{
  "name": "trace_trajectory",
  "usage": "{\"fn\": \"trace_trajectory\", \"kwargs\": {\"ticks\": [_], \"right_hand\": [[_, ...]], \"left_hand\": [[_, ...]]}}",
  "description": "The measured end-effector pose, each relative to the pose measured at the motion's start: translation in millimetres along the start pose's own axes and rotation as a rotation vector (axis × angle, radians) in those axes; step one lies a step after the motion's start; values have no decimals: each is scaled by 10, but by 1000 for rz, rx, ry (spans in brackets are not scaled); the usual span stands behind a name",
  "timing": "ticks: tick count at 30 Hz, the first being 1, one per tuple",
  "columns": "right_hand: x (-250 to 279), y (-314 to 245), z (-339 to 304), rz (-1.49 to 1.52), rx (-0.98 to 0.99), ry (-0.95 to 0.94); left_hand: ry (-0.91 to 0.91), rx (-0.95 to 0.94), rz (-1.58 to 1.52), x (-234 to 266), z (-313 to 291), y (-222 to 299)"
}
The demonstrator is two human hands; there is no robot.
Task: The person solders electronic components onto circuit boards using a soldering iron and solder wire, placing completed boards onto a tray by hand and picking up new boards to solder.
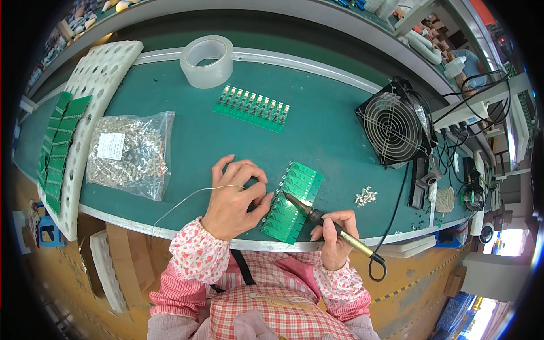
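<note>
My right grip (340, 228) clasps a soldering iron (356, 243), my left grip (233, 205) solder wire (192, 195); the circuit board (288, 220) lies near the green bench's (328, 127) metal edge (243, 245), fan (391, 127) well apart, yellow floor (408, 272) below

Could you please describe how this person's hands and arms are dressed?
The left hand and right hand are ungloved. Puffy white sleeve covers with a small red-pink print gather at the wrists; above them show pink striped sleeves.

Fan (392, 128) right of circuit board (296, 186)
</note>
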State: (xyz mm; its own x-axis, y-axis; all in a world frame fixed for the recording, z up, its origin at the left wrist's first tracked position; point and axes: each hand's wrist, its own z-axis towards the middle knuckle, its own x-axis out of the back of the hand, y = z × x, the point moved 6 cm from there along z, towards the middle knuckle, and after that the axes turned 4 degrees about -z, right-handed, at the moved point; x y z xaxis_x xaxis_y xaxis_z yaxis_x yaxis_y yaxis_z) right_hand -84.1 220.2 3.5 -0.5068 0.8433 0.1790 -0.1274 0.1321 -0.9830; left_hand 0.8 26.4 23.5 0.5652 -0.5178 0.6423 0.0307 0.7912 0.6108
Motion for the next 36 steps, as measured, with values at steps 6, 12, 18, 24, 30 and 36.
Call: {"fn": "trace_trajectory", "kwargs": {"ticks": [6, 12, 18, 24, 30, 36], "right_hand": [[30, 40, -52, 52, 13, 64], [92, 94, -150, 226, 44, 154], [47, 100, -156, 157, 56, 78], [-6, 25, -131, 15, 40, 85], [-24, 41, -121, 13, 33, 48], [3, 81, -132, 77, 43, 32]], "left_hand": [[23, 5, -33, 35, -18, -14], [30, 36, -108, 92, -48, -53], [-30, 23, -164, 63, -54, -34], [-48, 19, -161, 38, -62, -36], [-62, 7, -112, 0, -60, -33], [-59, 6, -99, 13, -53, -27]]}}
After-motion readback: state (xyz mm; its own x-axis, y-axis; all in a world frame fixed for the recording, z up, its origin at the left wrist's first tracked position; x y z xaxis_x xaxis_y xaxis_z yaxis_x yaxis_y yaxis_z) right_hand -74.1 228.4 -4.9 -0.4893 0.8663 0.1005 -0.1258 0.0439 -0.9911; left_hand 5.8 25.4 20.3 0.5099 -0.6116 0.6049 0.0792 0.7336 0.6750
